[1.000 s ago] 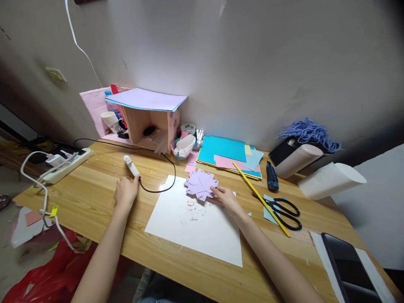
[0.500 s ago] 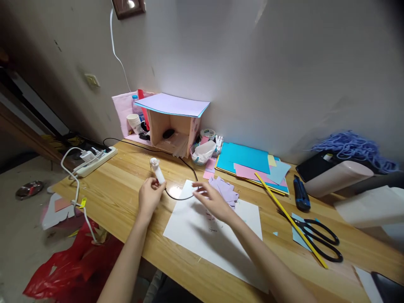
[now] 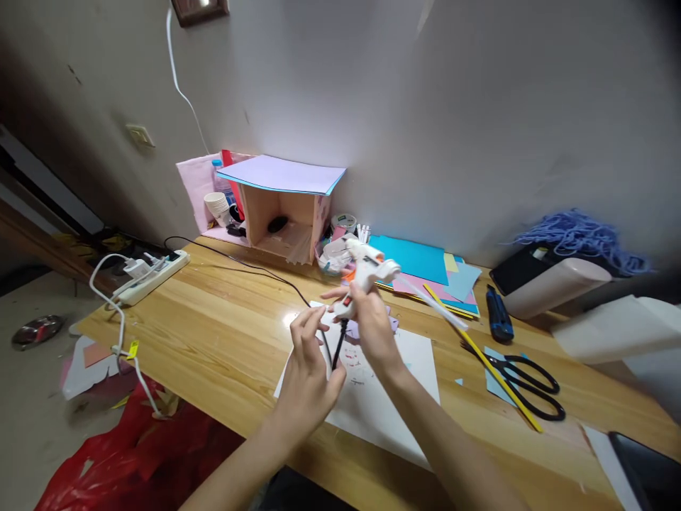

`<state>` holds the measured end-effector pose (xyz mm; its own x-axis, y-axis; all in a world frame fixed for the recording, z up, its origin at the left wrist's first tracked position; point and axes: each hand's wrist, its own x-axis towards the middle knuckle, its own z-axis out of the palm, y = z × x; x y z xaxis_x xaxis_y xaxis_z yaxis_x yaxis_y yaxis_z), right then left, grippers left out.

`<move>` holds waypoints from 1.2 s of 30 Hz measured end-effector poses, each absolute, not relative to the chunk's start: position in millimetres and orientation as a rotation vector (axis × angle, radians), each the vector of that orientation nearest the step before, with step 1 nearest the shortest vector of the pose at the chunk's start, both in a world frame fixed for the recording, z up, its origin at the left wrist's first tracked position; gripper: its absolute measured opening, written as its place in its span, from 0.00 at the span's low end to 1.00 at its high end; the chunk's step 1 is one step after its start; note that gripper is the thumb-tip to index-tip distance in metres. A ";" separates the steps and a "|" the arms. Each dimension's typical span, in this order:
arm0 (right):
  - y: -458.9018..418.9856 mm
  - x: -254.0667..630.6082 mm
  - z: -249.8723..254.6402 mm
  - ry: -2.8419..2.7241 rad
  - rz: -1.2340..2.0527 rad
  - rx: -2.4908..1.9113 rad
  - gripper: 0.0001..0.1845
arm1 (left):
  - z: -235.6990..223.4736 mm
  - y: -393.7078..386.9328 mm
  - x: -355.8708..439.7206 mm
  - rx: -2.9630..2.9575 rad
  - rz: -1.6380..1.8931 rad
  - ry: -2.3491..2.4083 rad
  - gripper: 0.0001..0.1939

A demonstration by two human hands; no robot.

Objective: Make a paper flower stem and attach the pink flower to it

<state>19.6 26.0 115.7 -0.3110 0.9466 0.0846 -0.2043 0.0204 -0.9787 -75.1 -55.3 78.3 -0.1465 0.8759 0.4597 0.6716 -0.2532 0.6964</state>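
My right hand (image 3: 369, 323) is closed around the handle of a white glue gun (image 3: 364, 266) with orange trim and a red switch, held above the paper. A pale glue stick (image 3: 428, 299) juts from its back end. The black cord (image 3: 339, 344) hangs from the base of the handle and loops beside my left hand (image 3: 311, 365). That hand has its fingers bent and its thumb apart, close to the cord; whether it touches the cord is unclear. Beneath lie a white sheet with marks (image 3: 394, 397) and purple paper pieces (image 3: 394, 324), partly hidden.
A box with a purple top (image 3: 281, 174) stands against the wall. Coloured sheets (image 3: 412, 257), a yellow strip (image 3: 511, 390), scissors (image 3: 532, 380) and a blue cutter (image 3: 499, 316) lie to the right. A power strip (image 3: 154, 277) sits at the left edge.
The glue gun has gone from my left hand to my right and is raised, moved right and turned. My left hand has moved right, toward the cord.
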 end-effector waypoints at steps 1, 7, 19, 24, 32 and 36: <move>31.0 32.5 114.3 -1.264 1.440 -0.894 0.22 | 75.2 -57.5 -72.6 1.924 1.275 1.701 0.41; 51.9 118.9 69.7 -1.128 1.322 -0.979 0.20 | 63.6 -44.4 -72.2 2.073 0.563 1.081 0.20; 19.6 146.9 6.7 -1.266 1.397 -1.225 0.23 | -14.4 98.3 -59.8 1.118 1.096 1.658 0.29; 16.9 150.9 7.7 -1.467 1.301 -1.287 0.25 | -3.8 84.7 -59.4 1.009 0.999 1.485 0.23; 20.6 138.2 12.0 -1.746 1.268 -1.310 0.24 | -11.5 75.5 -69.4 0.844 1.342 1.352 0.20; 30.4 126.5 16.0 -1.803 1.227 -1.348 0.22 | -18.2 77.7 -75.0 0.842 1.389 1.377 0.19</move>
